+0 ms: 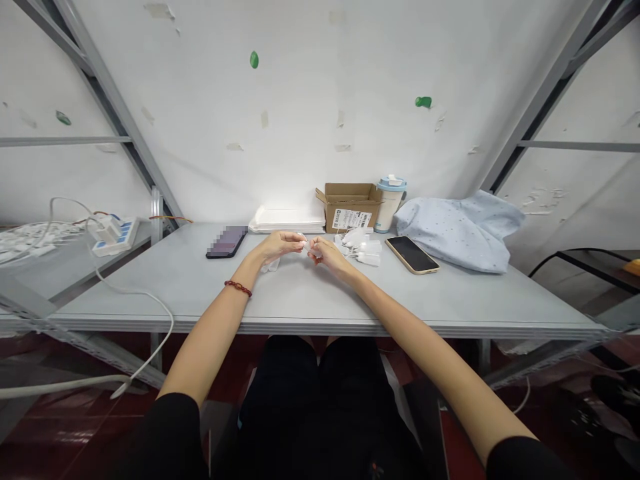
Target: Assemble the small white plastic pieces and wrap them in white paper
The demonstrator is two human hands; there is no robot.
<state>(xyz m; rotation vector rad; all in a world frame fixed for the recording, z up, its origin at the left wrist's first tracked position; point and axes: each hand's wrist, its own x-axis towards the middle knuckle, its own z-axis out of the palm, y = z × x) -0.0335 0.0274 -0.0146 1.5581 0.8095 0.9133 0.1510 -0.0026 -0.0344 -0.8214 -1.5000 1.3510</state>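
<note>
Both my hands meet over the middle of the grey table. My left hand and my right hand pinch a small white piece between their fingertips; the piece is too small to name. A red bead bracelet circles my left wrist. Just right of my right hand lies a heap of small white parts. Another small pale piece lies under my left hand.
A dark phone lies at the left and a second phone at the right. Behind stand white trays, an open cardboard box, a lidded cup and a pale blue cloth. A power strip with cables sits far left.
</note>
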